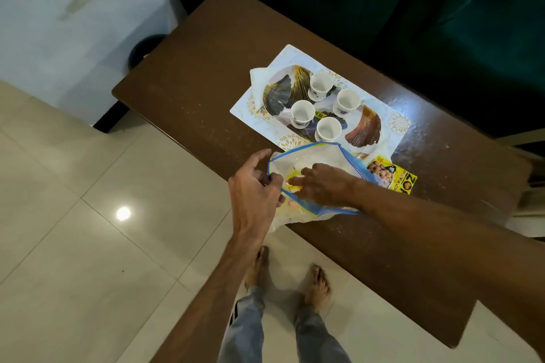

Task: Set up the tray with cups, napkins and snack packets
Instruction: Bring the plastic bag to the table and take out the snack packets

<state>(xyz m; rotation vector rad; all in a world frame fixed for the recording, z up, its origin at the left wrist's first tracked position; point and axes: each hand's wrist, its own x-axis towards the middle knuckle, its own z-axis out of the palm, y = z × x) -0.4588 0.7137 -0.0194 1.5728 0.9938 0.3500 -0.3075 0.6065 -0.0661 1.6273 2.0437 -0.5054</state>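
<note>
1. Furthest left on my remote feed is the left hand [256, 186]. It pinches the blue rim of the zip bag [324, 153] between thumb and a curled finger and holds the mouth open. The forefinger sticks up free.
2. Just right of that pinch, the right hand [321, 183] is down in the mouth of the bag, fingers pointing back toward the left hand over something yellowish and white. I honestly can't tell if it has hold of anything, since the plastic and the knuckles hide the fingertips.
3. Beyond both hands, on a placemat [395, 127], sits the tray [280, 91]. A napkin [259, 79] is tucked at its end, past the left hand. Four cups [302, 112] stand upright in a cluster, with the nearest one just beyond the bag's far rim.
4. Right of the right wrist, a yellow snack packet [392, 175] lies flat on the table [206, 68], off the tray and near its corner.
5. My read on progress is that the cups are done and there's at least one napkin on. The snacks are what's left: no packet sits in the open on the tray, though something yellow shows between the cups. So the packet on the table needs moving over, plus whatever comes out of the bag. I'd call it past halfway.
</note>
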